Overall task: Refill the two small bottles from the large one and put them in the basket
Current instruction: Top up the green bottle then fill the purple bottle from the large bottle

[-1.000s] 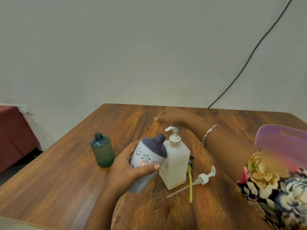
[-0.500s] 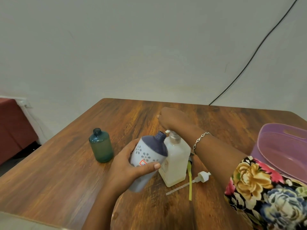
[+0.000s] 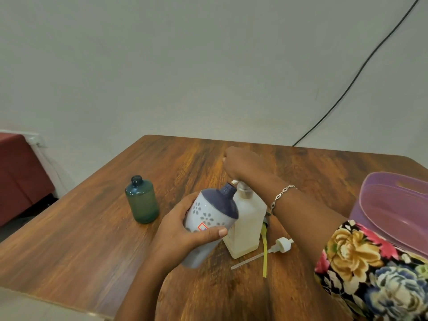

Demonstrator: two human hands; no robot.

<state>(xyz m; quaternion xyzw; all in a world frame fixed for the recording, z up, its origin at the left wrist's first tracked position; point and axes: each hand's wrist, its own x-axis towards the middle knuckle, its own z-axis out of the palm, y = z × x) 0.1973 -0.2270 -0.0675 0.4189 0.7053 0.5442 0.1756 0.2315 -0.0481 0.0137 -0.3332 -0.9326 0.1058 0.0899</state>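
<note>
- Left grip is wrapped round the patterned bottle, thumb across the front. The bottle is lifted and tilted, with its open neck up against the nozzle of the large pump bottle.
- Right grip sits on top of the pump head. Its fingers are hidden behind the back of the hand, so we cannot tell whether they curl round the head or press flat.
- The large pump bottle stands on the surface, touching the patterned bottle.
- The green bottle stands upright and uncapped, well apart to the left. We judge it is not yet put away.
- The basket is at the right edge, with no bottles visible in it.
- A loose pump cap with its tube lies beside the large bottle, and a yellow strip lies next to it.
- Step in hand, as we judge it: pumping liquid into the patterned bottle.
- Risk: the nozzle sits only at the rim of the narrow neck. If the tilted bottle drifts, the liquid runs down the outside onto the surface.
- Risk: an off-centre push could tip the large bottle, since nothing steadies its body.
- Risk: a wet bottle could slide out of the left grip.
- Risk: the right forearm reaches over the loose pump cap and could knock it on the way back.
</note>
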